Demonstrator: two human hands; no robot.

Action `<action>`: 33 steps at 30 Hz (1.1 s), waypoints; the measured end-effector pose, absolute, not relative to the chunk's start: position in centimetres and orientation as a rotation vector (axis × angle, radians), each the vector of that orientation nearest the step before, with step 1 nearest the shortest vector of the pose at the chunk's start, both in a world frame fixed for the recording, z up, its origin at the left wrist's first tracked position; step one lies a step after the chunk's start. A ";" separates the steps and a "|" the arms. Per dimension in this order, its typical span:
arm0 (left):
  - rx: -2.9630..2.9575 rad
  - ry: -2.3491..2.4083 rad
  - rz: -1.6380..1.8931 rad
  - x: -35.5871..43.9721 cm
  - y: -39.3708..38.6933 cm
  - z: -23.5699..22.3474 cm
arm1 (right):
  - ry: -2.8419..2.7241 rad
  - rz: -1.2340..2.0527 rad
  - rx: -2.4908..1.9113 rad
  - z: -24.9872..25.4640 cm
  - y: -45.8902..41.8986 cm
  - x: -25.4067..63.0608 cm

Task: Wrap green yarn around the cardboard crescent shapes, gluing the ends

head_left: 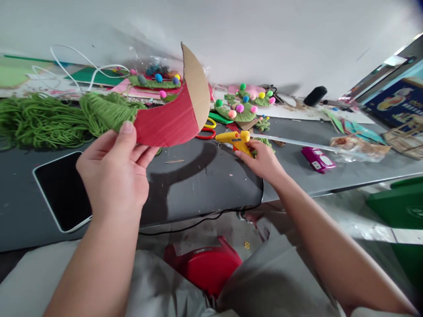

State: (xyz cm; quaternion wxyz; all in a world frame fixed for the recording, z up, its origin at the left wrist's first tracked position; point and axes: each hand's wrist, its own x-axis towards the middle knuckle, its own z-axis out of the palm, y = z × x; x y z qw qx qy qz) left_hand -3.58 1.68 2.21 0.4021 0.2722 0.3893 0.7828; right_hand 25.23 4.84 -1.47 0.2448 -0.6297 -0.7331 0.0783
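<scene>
My left hand (114, 169) is closed on the lower tip of a crescent-shaped cardboard piece (176, 108), red on its lower half and bare brown at the top, and holds it above the grey table (205, 180). My right hand (262, 160) grips the handle of a yellow hot glue gun (234, 140) that rests low over the table, nozzle pointing left toward the cardboard. A clear glue stick (297, 143) sticks out behind the gun to the right. The gun's black cord (211, 216) runs off the table's front edge.
A dark tablet (62, 191) lies at the left. Green yarn (59, 116) is piled behind it. Finished yarn-covered shapes with coloured pompoms (243, 108) sit at the back, beside red-and-yellow scissors (208, 130). A purple box (317, 159) lies to the right. A red stool (205, 266) stands under me.
</scene>
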 end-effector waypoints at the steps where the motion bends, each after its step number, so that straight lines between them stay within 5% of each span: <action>1: 0.697 0.981 1.974 -3.6 1.6 2.2 | -2.015 0.204 -1.723 -1.4 4.7 25.3; 13: 0.809 1.026 1.828 -1.6 1.2 0.4 | -1.845 -0.157 -1.972 -0.5 1.2 25.8; 21: 0.853 1.004 1.785 0.5 -0.3 -0.2 | -1.881 0.556 -1.335 1.6 -2.4 20.7; 33: 0.594 0.869 1.570 3.0 -3.8 1.4 | -1.374 1.412 -1.036 1.7 -2.3 16.1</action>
